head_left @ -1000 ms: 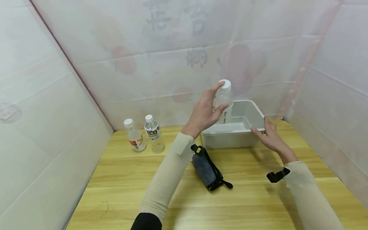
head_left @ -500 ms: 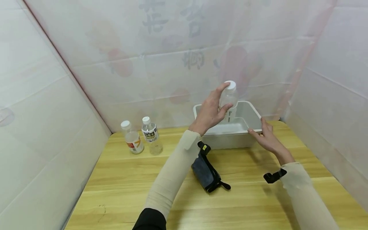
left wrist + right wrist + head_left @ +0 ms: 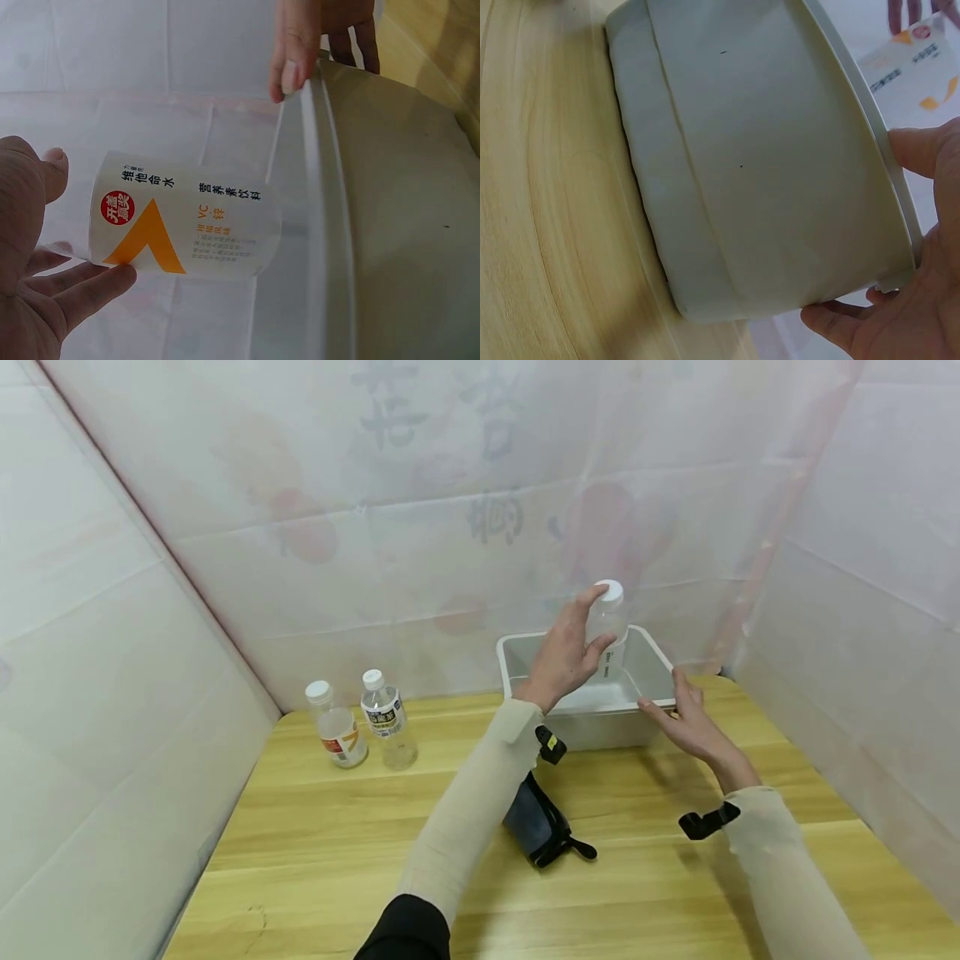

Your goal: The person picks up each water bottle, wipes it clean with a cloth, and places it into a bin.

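Observation:
My left hand (image 3: 566, 656) grips a clear plastic bottle (image 3: 609, 618) with a white cap, one finger reaching up onto the cap. The bottle is upright, its lower part inside the opening of a grey-white rectangular bin (image 3: 592, 727). In the left wrist view its white label (image 3: 180, 217) shows an orange check mark and a red round badge. My right hand (image 3: 693, 718) holds the bin's near right corner, thumb on the rim and fingers underneath it, as the right wrist view shows.
Two more capped bottles stand at the left of the wooden table (image 3: 322, 843): one with a red-and-orange label (image 3: 337, 731), one with a black-and-white label (image 3: 388, 718). A dark blue zip pouch (image 3: 536, 827) lies before the bin, partly behind my left forearm. White sheets (image 3: 420, 568) enclose the back and sides.
My left hand has carried the bottle rightward and slightly down, over and into the bin's opening. The right hand stays on the bin's corner. The head view has shifted slightly.

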### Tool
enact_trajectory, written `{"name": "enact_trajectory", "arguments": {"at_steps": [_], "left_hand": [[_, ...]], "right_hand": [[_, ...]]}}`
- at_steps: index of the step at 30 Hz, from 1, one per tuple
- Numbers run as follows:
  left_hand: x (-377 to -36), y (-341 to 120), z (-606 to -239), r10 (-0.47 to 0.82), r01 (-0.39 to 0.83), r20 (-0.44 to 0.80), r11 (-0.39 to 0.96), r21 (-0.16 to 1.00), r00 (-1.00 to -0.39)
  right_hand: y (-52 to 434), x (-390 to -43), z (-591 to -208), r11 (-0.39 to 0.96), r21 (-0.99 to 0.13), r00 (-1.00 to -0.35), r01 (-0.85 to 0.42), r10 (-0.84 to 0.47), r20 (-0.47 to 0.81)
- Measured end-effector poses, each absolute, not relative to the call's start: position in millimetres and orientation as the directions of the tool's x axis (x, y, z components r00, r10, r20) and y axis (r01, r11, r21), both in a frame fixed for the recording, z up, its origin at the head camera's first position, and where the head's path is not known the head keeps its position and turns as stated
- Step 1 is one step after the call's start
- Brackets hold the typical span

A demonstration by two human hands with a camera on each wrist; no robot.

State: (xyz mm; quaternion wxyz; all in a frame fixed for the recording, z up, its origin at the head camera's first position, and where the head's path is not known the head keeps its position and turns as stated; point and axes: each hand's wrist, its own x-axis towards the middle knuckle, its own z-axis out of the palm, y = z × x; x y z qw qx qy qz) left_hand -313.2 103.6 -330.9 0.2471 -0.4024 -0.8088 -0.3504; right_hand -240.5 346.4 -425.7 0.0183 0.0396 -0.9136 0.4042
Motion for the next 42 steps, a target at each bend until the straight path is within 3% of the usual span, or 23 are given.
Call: {"name": "enact_trajectory", "arguments": {"at_steps": [13,28,42], "left_hand": [[-326,124,-358,0.456,0.758,0.620,0.510,0.406,-0.638],[-333,152,-372,0.496,0.729,0.545,0.561,0.393,-0.676],[-332,165,-386,0.446,0.668,0.513,0.613,0.422,-0.733]], "right_hand": [[343,-239,-425,0.650,-0.752,-0.994,-0.110,-0.060,0.093],[346,-234,-425,0.638,-0.763,-0.995,-0.097,-0.045,0.089],[342,-232,-427,0.623,-0.772,-0.992,-0.127,-0.059,0.116]]}}
